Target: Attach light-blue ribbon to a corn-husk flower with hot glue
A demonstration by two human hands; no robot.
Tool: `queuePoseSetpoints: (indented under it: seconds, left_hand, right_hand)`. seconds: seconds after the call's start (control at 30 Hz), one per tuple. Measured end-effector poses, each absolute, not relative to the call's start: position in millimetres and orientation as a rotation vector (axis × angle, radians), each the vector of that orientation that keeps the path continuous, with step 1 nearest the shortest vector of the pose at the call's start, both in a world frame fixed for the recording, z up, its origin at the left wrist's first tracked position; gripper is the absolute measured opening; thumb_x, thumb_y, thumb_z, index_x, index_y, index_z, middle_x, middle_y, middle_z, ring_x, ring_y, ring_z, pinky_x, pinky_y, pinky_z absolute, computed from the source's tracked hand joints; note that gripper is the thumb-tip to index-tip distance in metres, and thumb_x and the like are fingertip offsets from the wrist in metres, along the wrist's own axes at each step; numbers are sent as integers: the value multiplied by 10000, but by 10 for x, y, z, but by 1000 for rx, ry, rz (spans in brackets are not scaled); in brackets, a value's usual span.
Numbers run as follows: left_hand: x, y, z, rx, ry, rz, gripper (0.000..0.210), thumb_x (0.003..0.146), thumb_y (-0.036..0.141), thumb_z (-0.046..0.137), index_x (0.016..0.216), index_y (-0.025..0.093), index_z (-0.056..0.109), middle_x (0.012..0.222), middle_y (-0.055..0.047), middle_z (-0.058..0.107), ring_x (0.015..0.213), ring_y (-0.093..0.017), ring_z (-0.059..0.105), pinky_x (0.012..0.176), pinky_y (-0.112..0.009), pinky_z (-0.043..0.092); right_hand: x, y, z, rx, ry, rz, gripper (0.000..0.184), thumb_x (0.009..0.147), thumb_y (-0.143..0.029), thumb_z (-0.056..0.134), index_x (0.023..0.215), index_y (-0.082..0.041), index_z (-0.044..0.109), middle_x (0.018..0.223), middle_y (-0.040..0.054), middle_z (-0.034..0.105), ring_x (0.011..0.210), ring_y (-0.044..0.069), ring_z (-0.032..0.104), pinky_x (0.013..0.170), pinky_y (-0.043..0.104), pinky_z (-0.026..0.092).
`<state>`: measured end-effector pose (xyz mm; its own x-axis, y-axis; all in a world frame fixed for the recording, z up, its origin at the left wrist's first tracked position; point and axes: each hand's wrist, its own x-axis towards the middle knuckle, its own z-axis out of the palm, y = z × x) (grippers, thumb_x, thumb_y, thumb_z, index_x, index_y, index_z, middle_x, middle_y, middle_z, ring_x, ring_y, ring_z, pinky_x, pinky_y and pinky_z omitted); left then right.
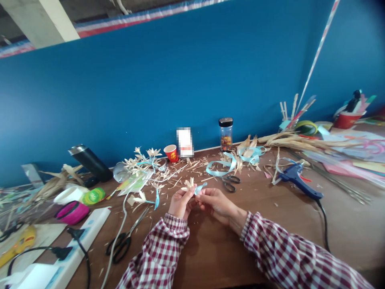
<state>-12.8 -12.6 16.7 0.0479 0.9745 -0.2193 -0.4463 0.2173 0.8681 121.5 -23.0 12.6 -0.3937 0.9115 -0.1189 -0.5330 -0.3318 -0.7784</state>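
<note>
Flower (189, 184) sits mid-table, over the bare near wood (207, 253), pinched in our left hand (179, 202); our right hand (218, 202) seems to grip blue ribbon (200, 188), the join hidden. Its petals are formed; we judge the wrapping unfinished. Farther left, other flowers (152, 154) look done.

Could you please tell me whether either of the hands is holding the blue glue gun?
No, the blue glue gun lies on the table, while the left hand and right hand meet at a pale flower.
</note>
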Motion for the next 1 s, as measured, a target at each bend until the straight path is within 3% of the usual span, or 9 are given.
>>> queuePoseSetpoints:
  seconds: [0.23,0.37,0.53,0.8,1.0]
  left_hand:
    - [-85,-129,185,686,1085,1336,350,456,314,847,726,126,730,564,8,631,499,-75,554,476,-182,471]
    - [-84,-145,212,717,1088,1297,312,467,324,843,689,131,737,551,4,632,487,-62,534,458,-157,460]
    - [-69,-164,185,747,1109,1233,350,485,333,841,744,118,744,663,-34,666,581,-93,583,518,-183,511]
    - [-86,-127,96,821,1166,1275,365,525,358,818,810,142,744,815,-64,706,647,-117,611,557,-204,533]
    - [-112,-100,29,927,1240,1246,365,535,413,788,779,144,750,732,-56,713,606,-136,620,573,-238,533]
  right_hand:
    - [1247,-212,131,-798,-917,1822,281,596,-332,793,684,-134,615,597,-18,586,526,61,514,500,167,430]
    - [1250,-216,154,-845,-805,1768,297,690,-428,711,751,-152,624,691,0,596,561,70,517,517,187,440]
    - [1245,-197,91,-792,-726,1806,231,717,-377,693,677,-163,616,640,-9,580,585,82,526,554,188,439]
    - [1245,-178,31,-800,-720,1777,186,724,-350,683,716,-174,625,689,17,624,622,106,556,631,225,468]
    - [1232,-208,54,-801,-800,1711,192,709,-367,683,721,-177,653,736,41,651,635,125,564,630,243,470]
